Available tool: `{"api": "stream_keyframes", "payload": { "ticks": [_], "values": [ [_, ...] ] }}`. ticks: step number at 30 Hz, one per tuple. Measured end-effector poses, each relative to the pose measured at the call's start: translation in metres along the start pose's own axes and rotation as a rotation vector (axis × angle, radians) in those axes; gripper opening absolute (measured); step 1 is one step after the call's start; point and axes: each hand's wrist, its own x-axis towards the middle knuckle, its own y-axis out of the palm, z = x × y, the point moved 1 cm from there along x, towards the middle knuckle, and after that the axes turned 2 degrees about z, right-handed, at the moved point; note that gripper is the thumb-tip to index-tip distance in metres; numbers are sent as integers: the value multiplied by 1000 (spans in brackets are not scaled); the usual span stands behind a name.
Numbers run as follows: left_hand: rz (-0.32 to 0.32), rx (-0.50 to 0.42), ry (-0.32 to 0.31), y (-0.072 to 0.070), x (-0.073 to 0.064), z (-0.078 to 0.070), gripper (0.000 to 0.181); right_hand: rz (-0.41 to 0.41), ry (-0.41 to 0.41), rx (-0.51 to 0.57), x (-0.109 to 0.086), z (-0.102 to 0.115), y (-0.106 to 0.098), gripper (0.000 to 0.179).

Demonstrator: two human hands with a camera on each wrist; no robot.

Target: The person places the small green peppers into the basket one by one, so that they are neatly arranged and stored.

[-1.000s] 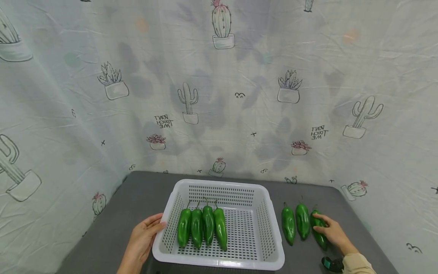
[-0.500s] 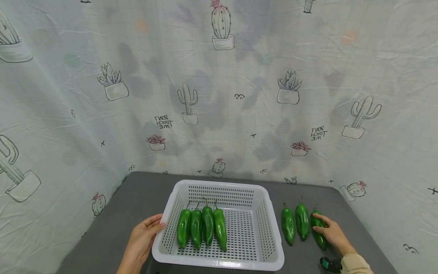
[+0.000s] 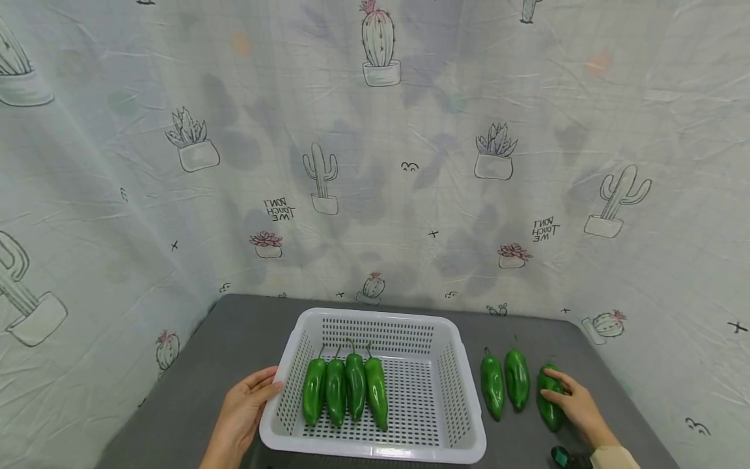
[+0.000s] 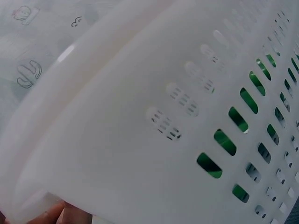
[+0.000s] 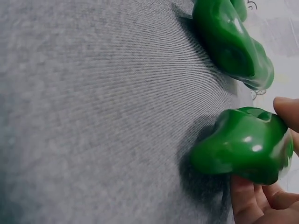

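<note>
A white plastic basket (image 3: 375,453) with slotted walls stands mid-table, several green chili peppers (image 3: 346,391) side by side in its left half. My left hand (image 3: 241,413) grips the basket's left rim, thumb on top; in the left wrist view the basket wall (image 4: 117,140) hides most of that hand. At the right, my right hand (image 3: 579,405) holds a green chili pepper (image 3: 549,409) between thumb and fingers. In the right wrist view this pepper (image 5: 247,144) is low over the cloth; whether it touches is hard to tell.
Two more green chili peppers, one (image 3: 492,389) nearer the basket and one (image 3: 517,381) beside it, lie between basket and right hand. Grey cloth (image 3: 246,332) covers the table. A cactus-print curtain (image 3: 375,163) hangs behind. A dark strap (image 3: 565,457) is on the right wrist.
The right hand and its pepper have shifted slightly right, away from the two other loose peppers. The left hand and basket have stayed put.
</note>
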Motion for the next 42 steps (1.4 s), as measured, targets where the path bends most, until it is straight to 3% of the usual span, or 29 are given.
{"api": "stream_keyframes", "payload": {
  "ticks": [12, 24, 33, 42],
  "values": [
    [8, 1, 8, 0, -1, -1, 60, -42, -43, 4, -9, 1, -6, 68],
    [5, 5, 9, -1, 0, 1, 60, -10, -42, 22, -16, 19, -10, 69],
    [9, 15, 5, -1, 0, 0, 60, 13, -80, 73, -24, 42, -9, 68],
    [6, 14, -15, -1, 1, -1, 59, 11, -186, 70, -33, 77, -4, 67]
  ]
}}
